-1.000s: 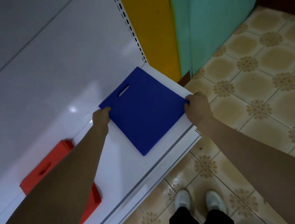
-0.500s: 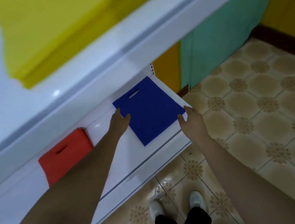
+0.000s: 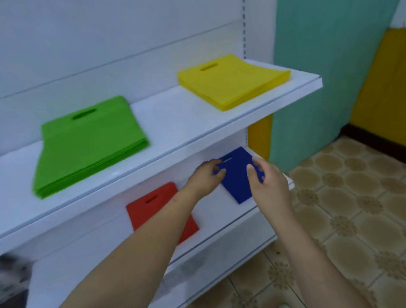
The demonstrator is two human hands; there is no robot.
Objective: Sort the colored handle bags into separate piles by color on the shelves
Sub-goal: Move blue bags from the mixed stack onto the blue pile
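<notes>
Nearest the body, both forearms reach forward over the lower shelf (image 3: 227,227). The right hand (image 3: 267,180) hangs in front of the blue bag (image 3: 237,175), fingers loosely curled and parted, holding nothing; whether its fingertips touch the bag I cannot tell. The left hand (image 3: 206,178) sits at the bag's left edge, fingers relaxed and half curled, also empty, close to the handle slot. The blue bag lies flat between and just beyond the two hands, its long axis running away toward the back panel, handle end farthest. Both hands are about equally near it. Left of the left hand, partly under that forearm, lies the red bag (image 3: 152,206), apart from the blue. Above the hands, on the upper shelf (image 3: 170,122), sit the green pile (image 3: 87,143) and, farther right, the yellow pile (image 3: 232,78). The blue bag seems set down, so the next bag likely comes from elsewhere.
</notes>
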